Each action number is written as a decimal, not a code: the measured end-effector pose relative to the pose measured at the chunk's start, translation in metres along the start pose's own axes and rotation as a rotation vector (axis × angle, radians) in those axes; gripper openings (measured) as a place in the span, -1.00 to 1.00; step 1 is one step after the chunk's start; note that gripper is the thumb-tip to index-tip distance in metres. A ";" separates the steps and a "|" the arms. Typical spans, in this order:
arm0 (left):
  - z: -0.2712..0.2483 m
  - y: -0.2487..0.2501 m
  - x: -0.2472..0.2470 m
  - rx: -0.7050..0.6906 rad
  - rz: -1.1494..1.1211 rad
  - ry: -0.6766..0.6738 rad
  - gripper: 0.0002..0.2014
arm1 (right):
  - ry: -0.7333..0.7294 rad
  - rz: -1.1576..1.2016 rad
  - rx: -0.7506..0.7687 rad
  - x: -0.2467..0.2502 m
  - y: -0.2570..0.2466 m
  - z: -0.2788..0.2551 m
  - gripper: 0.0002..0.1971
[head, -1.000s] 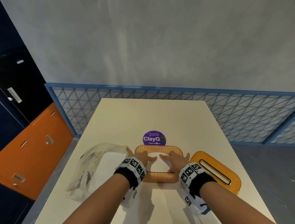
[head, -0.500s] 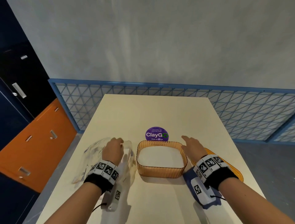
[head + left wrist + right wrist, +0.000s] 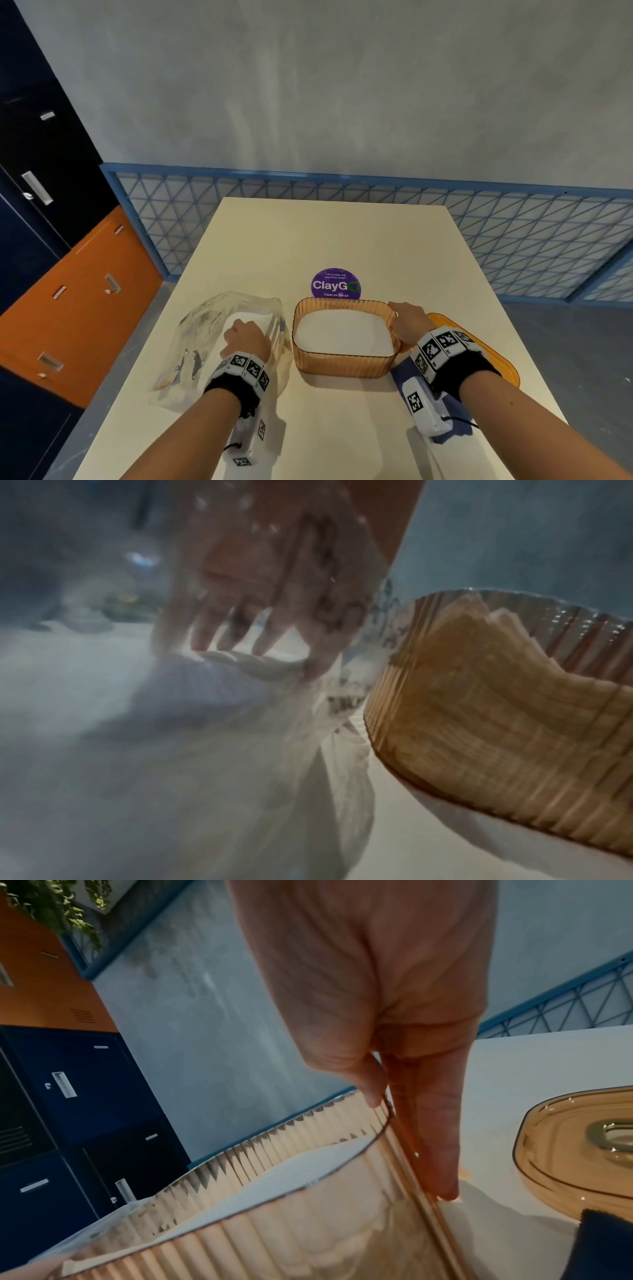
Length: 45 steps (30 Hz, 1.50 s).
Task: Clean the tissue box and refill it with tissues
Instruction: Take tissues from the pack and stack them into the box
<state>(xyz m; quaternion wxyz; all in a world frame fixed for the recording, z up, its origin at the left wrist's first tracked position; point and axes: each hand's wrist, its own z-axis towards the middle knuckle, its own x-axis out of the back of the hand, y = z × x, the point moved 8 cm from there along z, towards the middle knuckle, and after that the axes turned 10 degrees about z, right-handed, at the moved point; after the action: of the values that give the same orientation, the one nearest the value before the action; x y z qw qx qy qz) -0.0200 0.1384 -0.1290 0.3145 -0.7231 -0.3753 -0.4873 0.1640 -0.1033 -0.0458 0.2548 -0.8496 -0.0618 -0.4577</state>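
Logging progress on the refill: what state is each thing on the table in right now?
tissue box: open, lid off, white tissues inside.
lid: off, flat on the table right of the box.
plastic tissue pack: open, some tissues left inside.
left hand: inside the pack, gripping tissues.
right hand: pinching the box's right wall.
blue cloth: lying under the right wrist.

We are reading "ClayGo" on the purple round sticker (image 3: 336,283) lying on the table (image 3: 308,236), far of centre | smaller lines and bag print staying illegible.
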 end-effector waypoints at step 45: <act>-0.122 0.066 0.148 -0.635 -0.273 0.626 -0.49 | -0.415 1.139 0.098 0.014 -0.111 -0.026 -0.42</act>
<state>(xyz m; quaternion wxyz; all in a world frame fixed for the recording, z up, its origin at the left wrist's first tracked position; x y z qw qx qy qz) 0.0150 0.0390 0.0441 0.1085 -0.5456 -0.1863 -0.8098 0.1150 -0.0225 0.0193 0.4808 -0.8080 0.3330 -0.0708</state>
